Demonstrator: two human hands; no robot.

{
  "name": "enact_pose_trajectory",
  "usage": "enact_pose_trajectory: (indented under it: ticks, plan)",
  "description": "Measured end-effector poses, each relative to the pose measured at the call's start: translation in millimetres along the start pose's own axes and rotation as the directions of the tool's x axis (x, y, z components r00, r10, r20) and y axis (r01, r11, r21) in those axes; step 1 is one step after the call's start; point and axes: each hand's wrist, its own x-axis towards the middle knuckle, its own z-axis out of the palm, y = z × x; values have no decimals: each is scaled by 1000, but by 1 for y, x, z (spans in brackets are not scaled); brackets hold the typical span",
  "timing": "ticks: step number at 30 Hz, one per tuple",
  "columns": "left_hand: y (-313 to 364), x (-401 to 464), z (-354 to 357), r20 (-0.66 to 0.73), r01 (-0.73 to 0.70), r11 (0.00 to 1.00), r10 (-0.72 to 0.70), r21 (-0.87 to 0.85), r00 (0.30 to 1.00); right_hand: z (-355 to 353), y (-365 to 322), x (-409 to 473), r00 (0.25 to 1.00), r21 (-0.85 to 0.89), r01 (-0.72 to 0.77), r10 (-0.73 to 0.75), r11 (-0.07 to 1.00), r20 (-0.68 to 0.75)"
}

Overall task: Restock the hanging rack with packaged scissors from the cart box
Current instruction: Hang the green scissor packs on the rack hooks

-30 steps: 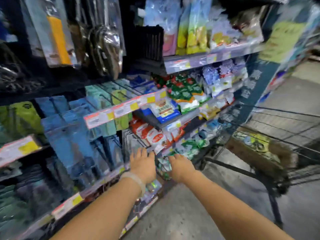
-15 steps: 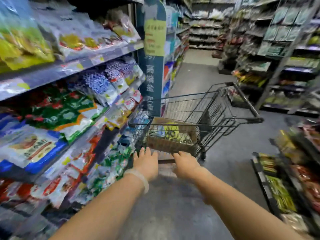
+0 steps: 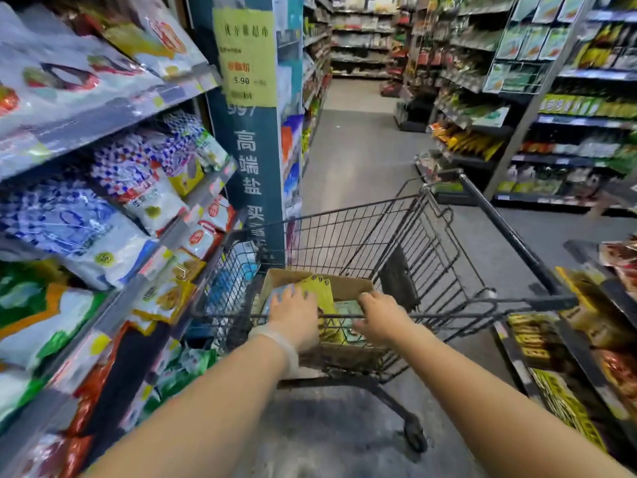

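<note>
Both arms out over the near edge of the wire cart (image 3: 431, 243). Cardboard box (image 3: 348, 286) sits in the cart basket, open top, packs inside. My left hand (image 3: 293, 312) lies on the packs, fingers spread fairly straight over a bluish pack (image 3: 275, 300) and the yellow pack (image 3: 322, 291) beside it; grip apart, nothing clamped. My right hand (image 3: 379, 317) reaches into the box over a green pack (image 3: 348, 310), fingers bent; cannot tell whether that grip has closed on anything. Pack contents too blurred to read. Shelf of bagged goods (image 3: 113, 215) close on my left; cart parked just beside it.
</note>
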Motion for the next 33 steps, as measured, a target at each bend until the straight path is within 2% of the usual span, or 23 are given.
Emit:
enact_pose_trajectory:
  ticks: [4,12,20,23,28,31,33]
  plan:
    - [-9,66,-2,51,-14,1000,15,-18,999,-1,17,57,995,29,-73,70,997,75]
    - [-6,177,36,269,-56,998,58,-16,961,45,70,170,960,83,-165,140,983,242]
    - [15,296,100,460,44,985,39,-167,887,128,112,287,850,128,-235,140,963,507]
    - [33,326,128,517,91,961,61,-263,854,162,124,320,807,175,-322,172,930,565]
    - [51,351,170,507,87,941,97,-327,856,208,139,369,745,270,-514,267,814,612]
    - [51,359,185,536,125,932,83,-340,840,228,136,387,675,198,-563,309,802,670]
    - [48,362,190,548,174,916,58,-362,834,236,133,386,676,86,-530,359,844,643]
